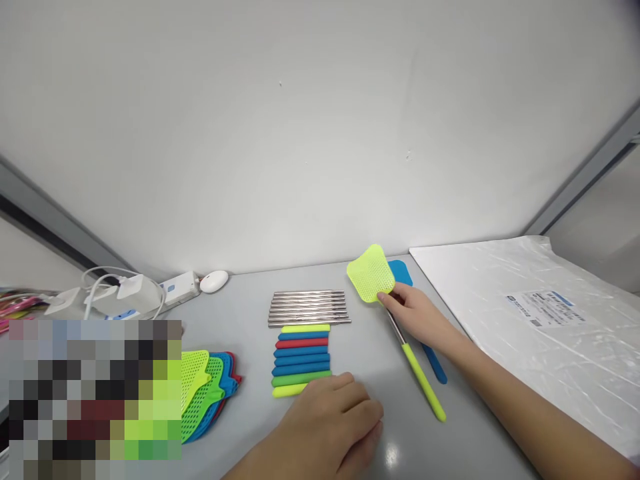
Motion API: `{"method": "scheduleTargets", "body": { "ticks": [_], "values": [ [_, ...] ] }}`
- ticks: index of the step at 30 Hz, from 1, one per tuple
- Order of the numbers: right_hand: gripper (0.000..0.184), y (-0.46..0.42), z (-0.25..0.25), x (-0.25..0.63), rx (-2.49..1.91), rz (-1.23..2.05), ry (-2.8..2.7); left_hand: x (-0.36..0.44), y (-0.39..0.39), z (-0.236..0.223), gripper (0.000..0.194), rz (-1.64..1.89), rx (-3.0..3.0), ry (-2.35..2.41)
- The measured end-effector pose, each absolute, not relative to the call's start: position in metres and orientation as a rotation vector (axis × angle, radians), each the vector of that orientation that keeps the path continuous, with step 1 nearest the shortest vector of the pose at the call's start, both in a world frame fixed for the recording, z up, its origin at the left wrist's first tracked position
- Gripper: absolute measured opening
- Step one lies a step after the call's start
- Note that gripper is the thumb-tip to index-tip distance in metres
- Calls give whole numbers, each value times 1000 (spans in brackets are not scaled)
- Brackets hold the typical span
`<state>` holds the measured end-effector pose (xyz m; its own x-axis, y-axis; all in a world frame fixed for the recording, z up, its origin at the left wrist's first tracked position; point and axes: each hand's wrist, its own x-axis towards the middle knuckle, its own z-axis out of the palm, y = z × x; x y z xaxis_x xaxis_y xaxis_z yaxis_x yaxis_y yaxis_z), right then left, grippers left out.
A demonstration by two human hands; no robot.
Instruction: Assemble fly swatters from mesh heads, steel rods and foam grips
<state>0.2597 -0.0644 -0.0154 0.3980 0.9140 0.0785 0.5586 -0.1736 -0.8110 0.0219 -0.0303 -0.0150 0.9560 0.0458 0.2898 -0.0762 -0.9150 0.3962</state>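
Observation:
My right hand (pixel 413 310) pinches a yellow-green fly swatter (pixel 373 275) where its mesh head meets the metal rod. The swatter's yellow-green handle (pixel 424 383) slants down toward me. Partly behind it and under my right hand lies a blue fly swatter (pixel 434 363). My left hand (pixel 337 427) rests with loosely curled fingers at the near end of a row of coloured handle sleeves (pixel 303 360), hiding part of the closest yellow one. Nothing shows in its fingers; their underside is hidden. Above the sleeves, several metal rods (pixel 310 308) lie side by side.
Fanned-out mesh swatter heads (pixel 207 393) in yellow, green, blue and red lie at left, partly covered by a pixelated patch. Behind them are a power strip (pixel 180 288) with plugged-in chargers (pixel 140 293) and a white mouse-like object (pixel 214 281). A plastic-wrapped white sheet (pixel 540 327) lies at right.

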Motion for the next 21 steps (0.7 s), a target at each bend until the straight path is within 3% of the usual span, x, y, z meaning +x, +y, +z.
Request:
{"method": "scheduleTargets", "body": {
  "ticks": [5, 13, 17, 21],
  "values": [
    [23, -65, -17, 267, -2051, 373, -1383, 39, -42, -24, 25, 401, 2796, -11],
    [25, -73, -16, 291, -2514, 211, -1386, 83, -55, -36, 61, 177, 2688, 392],
    [20, -75, -18, 296, -2637, 213, -1476, 101, -49, -35, 62, 138, 2676, 485],
    [26, -76, -15, 297, -2682, 244, -1540, 110, -43, -32, 67, 101, 2668, 486]
  ]
}}
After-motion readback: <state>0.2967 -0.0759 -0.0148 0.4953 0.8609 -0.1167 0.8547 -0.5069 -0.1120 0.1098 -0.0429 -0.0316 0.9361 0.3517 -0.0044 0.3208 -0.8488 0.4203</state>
